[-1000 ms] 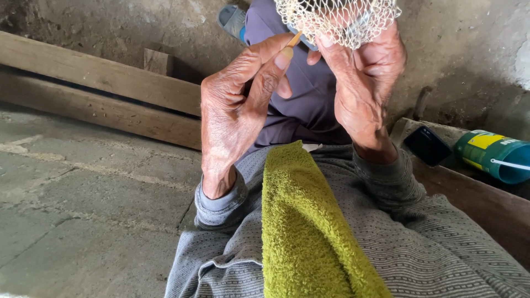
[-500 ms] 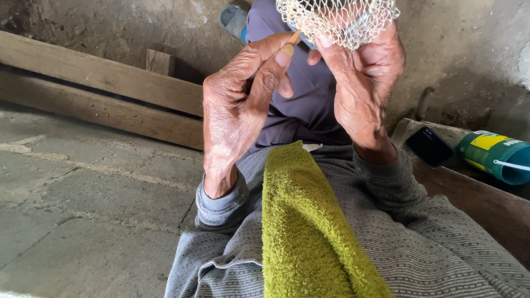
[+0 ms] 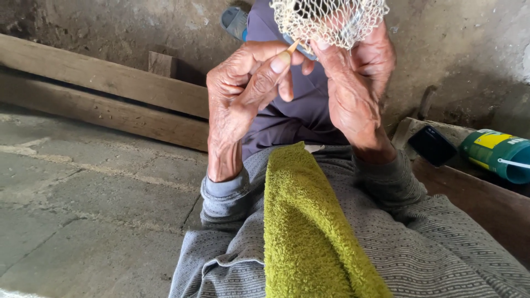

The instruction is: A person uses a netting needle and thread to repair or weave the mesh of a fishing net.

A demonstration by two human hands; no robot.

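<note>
Two bare hands meet high in the head view, but the larger things come first. A cracked grey concrete floor point(image 3: 83, 209) fills the left side, and two long weathered wooden planks point(image 3: 105, 105) lie against the rough wall behind it. The person's grey ribbed knitted sleeves point(image 3: 386, 237) take up the lower middle and right, with an olive-green terry towel point(image 3: 309, 232) draped between the forearms. Beyond the hands are dark purple trousers point(image 3: 292, 110) and one blue-grey sandal point(image 3: 234, 22). At the right a wooden bench edge point(image 3: 469, 193) carries a green cylindrical bottle with a yellow label point(image 3: 497, 154) lying on its side, and just beside it a dark flat phone point(image 3: 432, 145).

The right hand point(image 3: 356, 94) is curled shut on a piece of cream knotted string netting point(image 3: 328, 21), which bunches over its fingers at the top edge of the picture; the palm faces inward and the thumb is hidden.

The left hand point(image 3: 243, 94) is pinched together: thumb and forefinger press on a thin pale wooden netting needle point(image 3: 292, 47), whose short visible tip slants up towards the lower rim of the netting. The needle tip sits just beside the netting, between the two hands; whether it touches the mesh cannot be told. A blue strip shows under the netting near the right fingers, too hidden to identify.
</note>
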